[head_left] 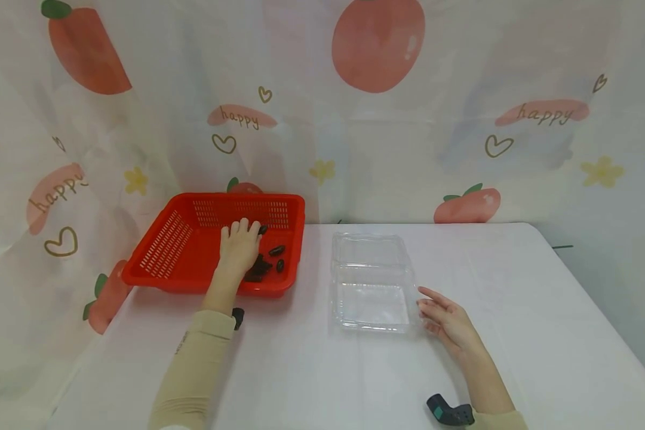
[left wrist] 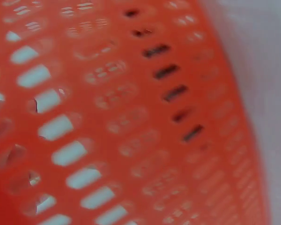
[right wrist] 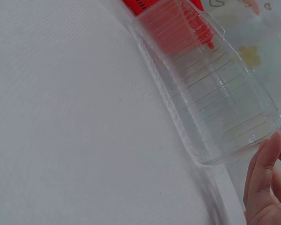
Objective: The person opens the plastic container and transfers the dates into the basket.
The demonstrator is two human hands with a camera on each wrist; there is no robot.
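Observation:
In the head view, my left hand (head_left: 239,248) reaches down into a red plastic basket (head_left: 177,280) at the left, back of the hand up. Small, shiny, dark oval pieces (head_left: 276,250) lie in the basket to the right of that hand, beside a dark clump (head_left: 259,267). One dark piece (head_left: 263,229) shows right by its fingertips; whether they pinch it is hidden. A clear plastic hinged box (head_left: 373,304) lies unfolded on the table. At its right edge is my right hand (head_left: 451,325), fingers loosely extended, fingertips touching the rim (right wrist: 271,137) in the right wrist view.
A white cloth covers the table (head_left: 301,370). Behind it hangs a pale curtain (head_left: 398,149) printed with fruit and hearts. In the left wrist view, the slotted basket wall (left wrist: 145,112) fills most of the picture, with dark shapes showing through some slots.

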